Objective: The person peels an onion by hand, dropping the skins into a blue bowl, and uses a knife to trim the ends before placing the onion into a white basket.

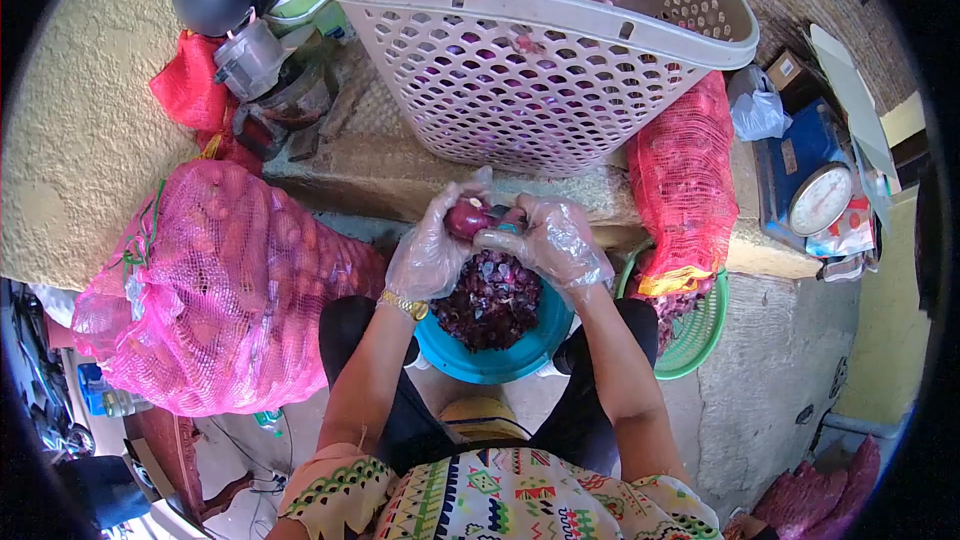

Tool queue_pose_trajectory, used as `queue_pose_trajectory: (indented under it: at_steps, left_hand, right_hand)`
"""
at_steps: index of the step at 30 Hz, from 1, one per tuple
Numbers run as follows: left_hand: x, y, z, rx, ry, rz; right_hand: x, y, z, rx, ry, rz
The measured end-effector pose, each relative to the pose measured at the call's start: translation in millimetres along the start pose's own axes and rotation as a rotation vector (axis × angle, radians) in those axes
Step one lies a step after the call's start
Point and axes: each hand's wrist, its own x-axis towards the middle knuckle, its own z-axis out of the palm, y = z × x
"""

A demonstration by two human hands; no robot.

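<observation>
My left hand (432, 248), in a clear plastic glove, is closed around a red onion (467, 219). Close beside it my right hand (556, 243), gloved the same way, grips a small tool with a teal part (511, 228); its blade end is mostly hidden between the fingers. Both hands meet above a blue basin (480, 368) between my knees. Dark purple onion skins (488, 305) are heaped inside the basin.
A tall grey perforated basket (520, 75) stands on a concrete ledge ahead, purple showing through its holes. A full pink mesh sack (240, 290) sits left. On the right are a red mesh sack (685, 175), a green basket (705, 335) and a weighing scale (822, 198).
</observation>
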Motion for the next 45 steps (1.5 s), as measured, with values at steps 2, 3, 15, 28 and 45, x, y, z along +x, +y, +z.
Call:
queue_pose_trajectory:
  at_steps: [2, 3, 15, 28, 45]
  left_hand:
    - [2.2, 0.0, -4.7, -0.136, -0.043, -0.007]
    - [1.6, 0.0, -2.2, -0.136, -0.043, -0.007]
    - [6.8, -12.0, 0.2, -0.001, 0.066, 0.302]
    - [8.9, -11.9, -3.1, -0.011, 0.102, 0.318]
    - [10.7, -12.6, -4.1, 0.083, 0.085, 0.382]
  right_hand:
    - [-0.3, -1.5, 1.5, 0.032, 0.014, -0.005]
    - [-0.4, -2.3, 2.8, 0.007, 0.02, -0.016]
    - [-1.5, -11.6, 11.9, 0.119, -0.01, 0.034]
    - [-1.4, -11.8, 21.9, 0.107, -0.025, 0.069]
    - [-1.9, -22.7, 15.3, 0.32, -0.202, 0.228]
